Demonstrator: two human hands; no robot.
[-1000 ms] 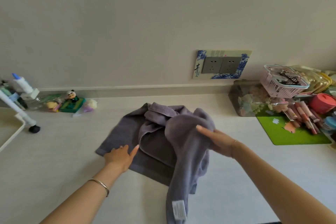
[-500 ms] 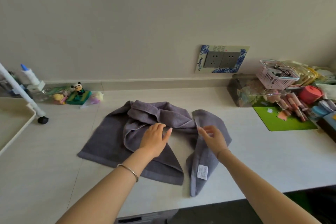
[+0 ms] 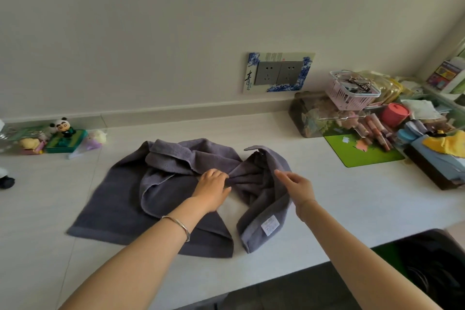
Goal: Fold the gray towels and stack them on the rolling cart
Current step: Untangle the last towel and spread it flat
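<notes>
Gray towelling in two shades lies mid-bench [image 3: 327, 209]; by shade I count two towels. Of these, the darker towel [image 3: 113, 209] is spread flat on the left, one corner pointing to the near left. Across it lies the lighter towel [image 3: 271, 199]: crumpled on the far side, drawn into a bunch in the middle, then turning into a folded band on the right. That band's long axis runs from the wall toward the near edge of the bench, tag end nearest. One white tag [image 3: 269, 225] is sewn there, its print too small to read. The person's left hand [image 3: 212, 190], with a single metal bangle [image 3: 178, 224] on the wrist, has its grip closed on the bunch, fingers curled into the cloth. The right hand [image 3: 298, 187] is over the band's upper part, grip wide, fingers stretched leftward; whether they touch the cloth I cannot tell. On the wall a blue-and-white surround [image 3: 251, 78] frames two gray sockets [image 3: 278, 73] and bears the character 青. One panda figure [image 3: 62, 126] stands far left. One pink basket [image 3: 352, 94], one red tub [image 3: 393, 114] and one green mat [image 3: 362, 152] sit at the right
</notes>
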